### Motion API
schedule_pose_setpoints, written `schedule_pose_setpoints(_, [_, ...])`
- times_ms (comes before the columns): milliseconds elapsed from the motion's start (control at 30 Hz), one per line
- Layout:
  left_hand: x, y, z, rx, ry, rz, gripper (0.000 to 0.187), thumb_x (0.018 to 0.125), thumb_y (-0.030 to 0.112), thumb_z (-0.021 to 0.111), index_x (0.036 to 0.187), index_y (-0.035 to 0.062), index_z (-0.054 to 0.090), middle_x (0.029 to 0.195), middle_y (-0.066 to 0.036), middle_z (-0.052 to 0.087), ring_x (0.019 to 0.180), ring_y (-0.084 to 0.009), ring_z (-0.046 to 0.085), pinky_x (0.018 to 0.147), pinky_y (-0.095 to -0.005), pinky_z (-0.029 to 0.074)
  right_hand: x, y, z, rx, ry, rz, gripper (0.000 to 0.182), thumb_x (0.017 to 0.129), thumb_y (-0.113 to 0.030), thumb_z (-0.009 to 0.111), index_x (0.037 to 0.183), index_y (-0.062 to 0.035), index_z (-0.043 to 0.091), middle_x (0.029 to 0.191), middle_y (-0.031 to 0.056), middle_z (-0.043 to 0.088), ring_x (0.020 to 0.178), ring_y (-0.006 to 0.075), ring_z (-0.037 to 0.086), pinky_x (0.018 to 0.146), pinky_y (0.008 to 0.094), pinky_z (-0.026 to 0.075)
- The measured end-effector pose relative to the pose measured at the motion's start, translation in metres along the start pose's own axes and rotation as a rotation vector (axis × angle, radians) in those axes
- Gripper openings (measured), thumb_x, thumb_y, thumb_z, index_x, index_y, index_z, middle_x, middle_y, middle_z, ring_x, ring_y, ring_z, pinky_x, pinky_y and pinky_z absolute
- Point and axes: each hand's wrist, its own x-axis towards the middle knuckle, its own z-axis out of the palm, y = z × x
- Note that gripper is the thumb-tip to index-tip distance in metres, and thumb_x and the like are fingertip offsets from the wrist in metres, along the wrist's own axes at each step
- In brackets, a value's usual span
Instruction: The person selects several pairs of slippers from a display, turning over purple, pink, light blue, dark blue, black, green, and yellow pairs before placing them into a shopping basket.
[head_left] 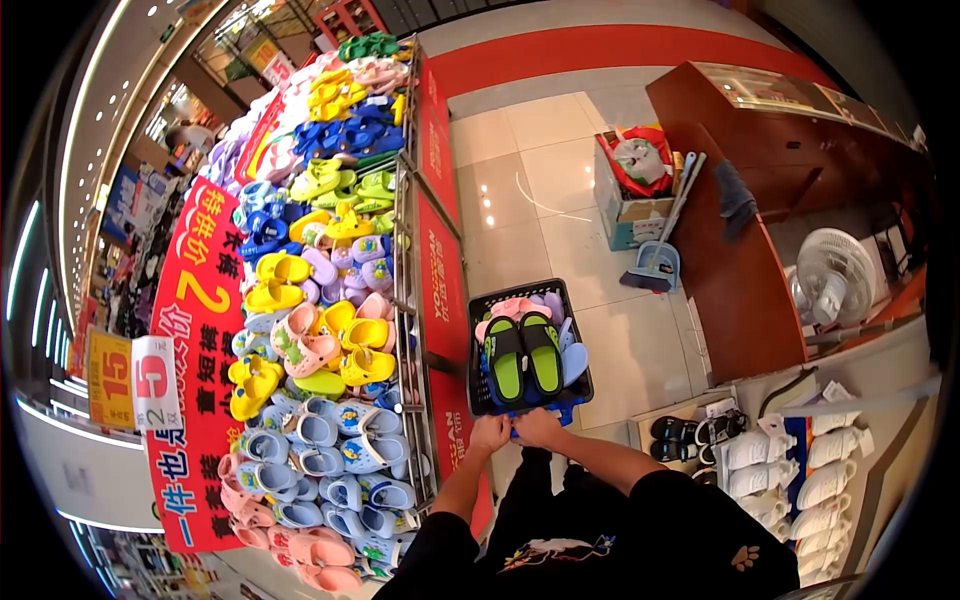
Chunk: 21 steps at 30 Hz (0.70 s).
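In front of me is a black shopping basket (478,395) with a blue handle (565,412) at its near end. My left hand (490,434) and my right hand (539,428) are side by side, fingers wrapped round that handle. On top in the basket lies a pair of black slides (524,355) with lime green footbeds. Under and around them are pink clogs (512,307) and light blue footwear (573,362), partly hidden by the slides.
To the left runs a long rack of colourful clogs (340,345) behind a red sign (195,370). On the right stand a brown counter (735,290), a box (638,215), a dustpan (657,265) and a white fan (838,280). White shoes (825,480) line a shelf nearby.
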Motion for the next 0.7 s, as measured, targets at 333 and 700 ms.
schedule_pose_setpoints(333, [0.068,-0.021,-0.017,-0.045,0.03,0.025,0.04,0.087,0.029,0.047,0.061,0.0032,0.062,0.063,-0.024,0.059,0.059,-0.0431,0.059,0.058,-0.0521,0.049,0.049,0.033,-0.037,0.011,0.075,0.042,0.037,0.076,-0.042,0.064,0.067,-0.0066,0.063,0.061,0.0115,0.064,0.057,0.0272,0.065,0.054,0.0374,0.051])
schedule_pose_setpoints(700, [0.152,-0.035,-0.039,-0.163,0.097,0.013,0.034,0.084,0.027,0.051,0.063,0.0025,0.064,0.063,-0.023,0.059,0.061,-0.0425,0.059,0.059,-0.05,0.05,0.115,0.094,-0.047,-0.078,-0.058,0.116,0.041,0.073,-0.045,0.066,0.084,-0.0054,0.065,0.067,0.0139,0.065,0.058,0.0299,0.064,0.055,0.0401,0.052])
